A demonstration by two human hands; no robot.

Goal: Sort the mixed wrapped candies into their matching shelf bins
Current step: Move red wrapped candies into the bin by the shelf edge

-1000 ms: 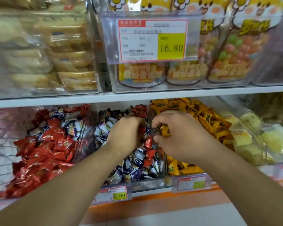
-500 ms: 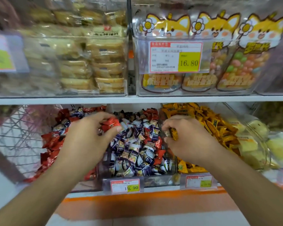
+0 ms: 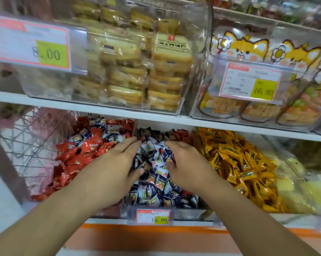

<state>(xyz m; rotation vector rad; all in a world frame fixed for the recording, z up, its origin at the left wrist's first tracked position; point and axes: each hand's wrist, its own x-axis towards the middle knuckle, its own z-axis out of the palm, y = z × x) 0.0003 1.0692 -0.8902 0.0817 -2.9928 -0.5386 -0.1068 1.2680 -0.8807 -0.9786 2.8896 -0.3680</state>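
- Left hand [image 3: 119, 163] — laid flat over the divide between two clear bins, fingers [image 3: 132, 145] straight and close together, tips reaching onto the navy-and-white candies [image 3: 156, 174]; nothing gripped, thumb resting low against the pile.
- Right hand [image 3: 185, 163] — palm down on the same pile, just beside the left, fingers loosely spread and relaxed; whether a candy is tucked beneath the palm cannot be told.
- Between and under both hands: middle bin [image 3: 189, 211] heaped with navy-and-white candies, a few red pieces [image 3: 181, 134] mixed in beyond the right fingertips.
- Just left of the left hand: red candies [image 3: 76, 154] heaped in the neighbouring bin, with several navy-and-white strays [image 3: 85, 133] scattered on top, beyond the left hand's knuckles.
- Just right of the right hand: yellow candies [image 3: 244, 163] piled high in a third bin.
- Farther right of those: pale yellow packets [image 3: 294, 182], blurred.
- Below the wrists: price tag [image 3: 153, 217] clipped to the front of the middle bin, orange shelf edge [image 3: 156, 229] under it.
- Above both hands: white shelf board [image 3: 100, 108]; stacked cake slices [image 3: 163, 71] in a clear box above the left hand, fox-printed sweet bags [image 3: 241, 50] above the right, each box with its own price tag.
- Far left of the left arm: wire basket [image 3: 22, 145] with pink filling.
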